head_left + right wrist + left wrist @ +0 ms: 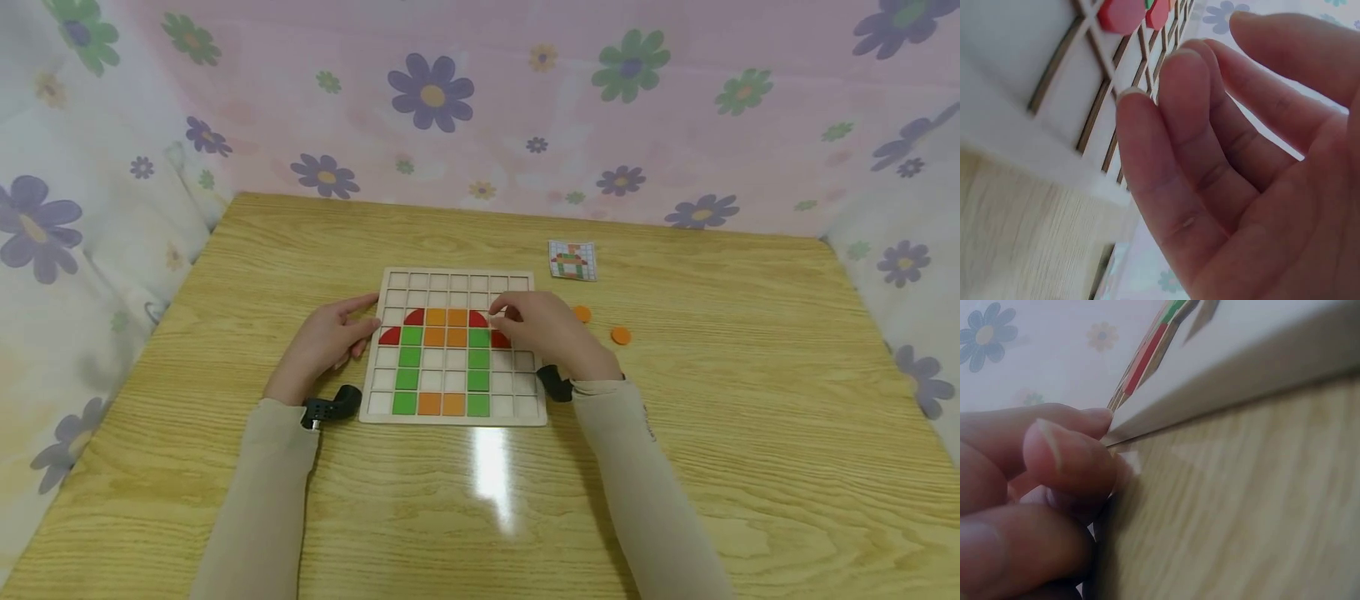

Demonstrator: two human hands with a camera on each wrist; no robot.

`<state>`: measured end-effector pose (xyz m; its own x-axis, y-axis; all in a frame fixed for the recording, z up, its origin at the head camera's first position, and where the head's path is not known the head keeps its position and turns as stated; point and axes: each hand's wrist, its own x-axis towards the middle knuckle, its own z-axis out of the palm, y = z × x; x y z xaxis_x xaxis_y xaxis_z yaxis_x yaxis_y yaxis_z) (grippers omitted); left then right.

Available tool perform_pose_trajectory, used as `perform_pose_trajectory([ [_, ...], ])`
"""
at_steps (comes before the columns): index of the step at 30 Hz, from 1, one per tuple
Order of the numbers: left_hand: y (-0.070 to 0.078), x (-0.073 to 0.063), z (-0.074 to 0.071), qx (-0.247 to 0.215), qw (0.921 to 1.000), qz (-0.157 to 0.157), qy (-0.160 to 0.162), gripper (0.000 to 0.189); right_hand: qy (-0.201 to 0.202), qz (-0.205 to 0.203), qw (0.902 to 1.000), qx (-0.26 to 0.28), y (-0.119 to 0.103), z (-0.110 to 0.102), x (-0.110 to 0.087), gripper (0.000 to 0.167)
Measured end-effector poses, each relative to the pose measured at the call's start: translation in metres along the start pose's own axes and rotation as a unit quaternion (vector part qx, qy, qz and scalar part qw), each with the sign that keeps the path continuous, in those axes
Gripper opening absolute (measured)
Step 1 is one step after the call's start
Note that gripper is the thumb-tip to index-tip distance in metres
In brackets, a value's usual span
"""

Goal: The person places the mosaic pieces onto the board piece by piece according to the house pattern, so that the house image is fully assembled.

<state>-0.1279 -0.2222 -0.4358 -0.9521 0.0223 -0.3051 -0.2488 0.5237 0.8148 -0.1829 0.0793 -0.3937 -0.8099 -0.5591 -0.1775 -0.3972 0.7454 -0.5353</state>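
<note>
A wooden grid board (453,420) lies flat on the table, with green squares (478,358), orange squares (446,317) and rounded red pieces (415,317) set in its cells. My left hand (318,342) is at the board's left edge, its fingertips right at the rim in the left wrist view. Over the right part of the board is my right hand (551,325), fingers bent loosely near the upper right red piece (477,318). In the right wrist view the thumb stands apart from the fingers, with nothing seen between them. That hand partly covers another red piece (501,339).
A small pattern card (572,261) lies behind the board to the right. Two orange discs (620,335) sit on the wooden table (750,358) right of the board, one partly behind the right hand. Flowered cloth (525,108) hangs along the back and sides.
</note>
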Motion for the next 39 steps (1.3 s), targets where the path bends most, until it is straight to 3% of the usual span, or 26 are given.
perform_pose_trajectory([
  [24, 0.001, 0.001, 0.000, 0.010, 0.9999, 0.007, -0.004, 0.053, -0.004, 0.011, 0.9990, -0.043, 0.037, -0.016, -0.055, 0.023],
  [39, 0.001, 0.001, 0.000, 0.005, 1.0000, 0.002, -0.005, 0.053, -0.017, 0.033, 0.9986, -0.038, 0.067, -0.026, -0.071, 0.018],
])
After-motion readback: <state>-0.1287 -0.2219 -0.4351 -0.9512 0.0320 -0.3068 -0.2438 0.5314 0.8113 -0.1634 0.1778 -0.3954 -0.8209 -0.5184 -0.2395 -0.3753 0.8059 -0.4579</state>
